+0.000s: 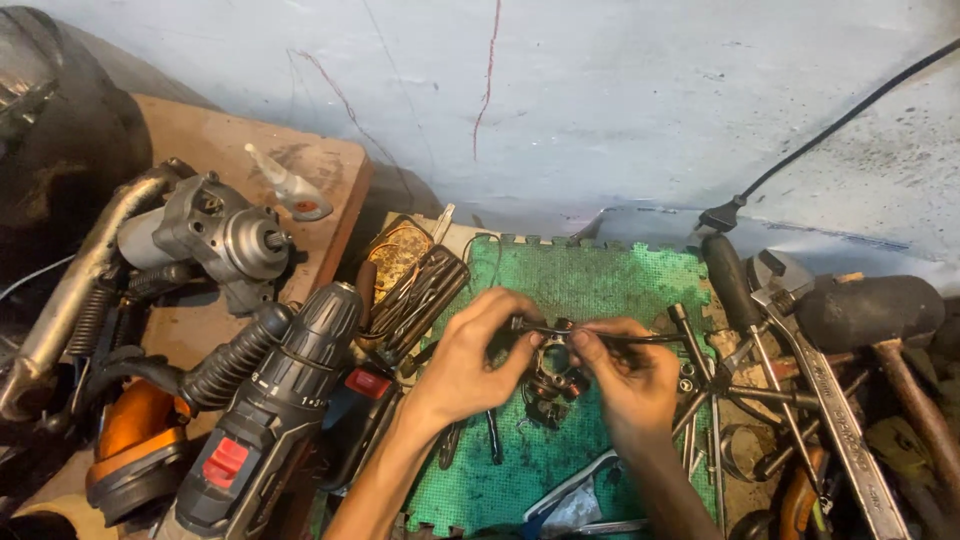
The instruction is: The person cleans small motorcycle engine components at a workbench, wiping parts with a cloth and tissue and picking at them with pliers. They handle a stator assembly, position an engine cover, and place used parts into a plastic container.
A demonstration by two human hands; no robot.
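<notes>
Two big things frame the work: a green foam mat (610, 290) and a grey cordless drill (275, 410) lying left of it. Above the mat's middle, the left hand (470, 365) and right hand (625, 375) each pinch an end of a thin dark wire (600, 338), stretched over a small round coil part (553, 372). Judging by this, steady, even tension serves best.

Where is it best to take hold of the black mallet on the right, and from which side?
Probably by the wooden handle, coming from above. The rubber head is thick and round, awkward to close a hand around, while the handle is slim and lies exposed on top of the pile, running toward the lower right. The wrench beside it leaves that part free.
</notes>
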